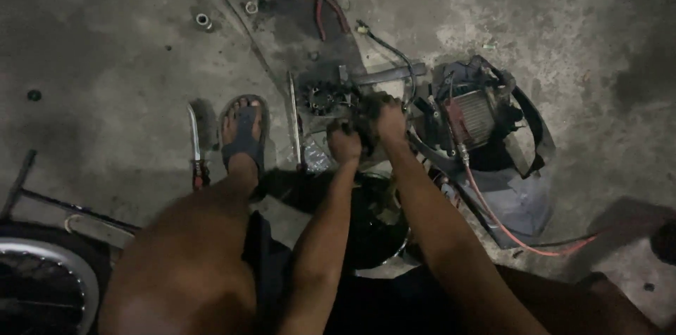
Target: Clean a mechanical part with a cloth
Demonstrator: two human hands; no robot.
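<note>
Greasy black engine part (352, 106) is sitting mid-floor above a dark oil basin (377, 226); left hand (344, 143) and right hand (386, 118) are gripping it, fingers curled tight. Red-handled pliers (327, 15) are lying near the floor's far edge.

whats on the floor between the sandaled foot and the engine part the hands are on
In the head view, a long slim metal tool lies on the concrete between the sandaled foot and the dark engine part that the left hand and right hand work on.
</note>
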